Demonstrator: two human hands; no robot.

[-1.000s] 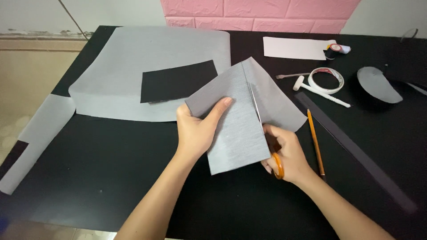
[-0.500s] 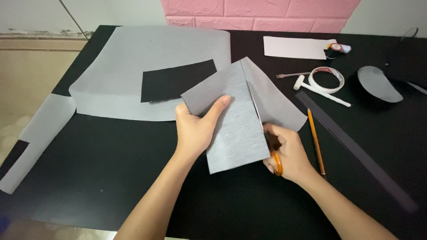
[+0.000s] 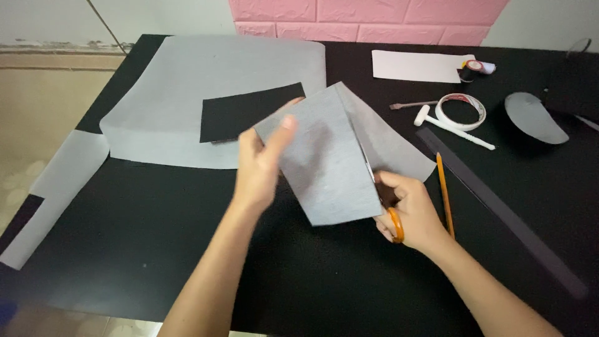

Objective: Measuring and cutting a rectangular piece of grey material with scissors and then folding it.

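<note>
My left hand [image 3: 261,163] pinches the left edge of a grey felt sheet [image 3: 324,163] and holds it tilted up off the black table [image 3: 187,249]. My right hand [image 3: 409,209] grips orange-handled scissors [image 3: 394,223], whose blades run up along the sheet's raised right side. A second grey flap [image 3: 390,142] of the same sheet lies to the right of the blades, flat on the table. The blade tips are hidden by the sheet.
A large pale grey sheet [image 3: 187,87] with a black rectangle [image 3: 246,111] lies at the back left. To the right lie a pencil [image 3: 444,190], a dark ruler [image 3: 499,209], a tape roll [image 3: 460,111], a white tool [image 3: 452,128], white paper [image 3: 415,65] and a grey oval piece [image 3: 535,117].
My left hand has shifted its hold from flat on the sheet to pinching its left edge, lifting it slightly. The scissors hand has stayed in place.
</note>
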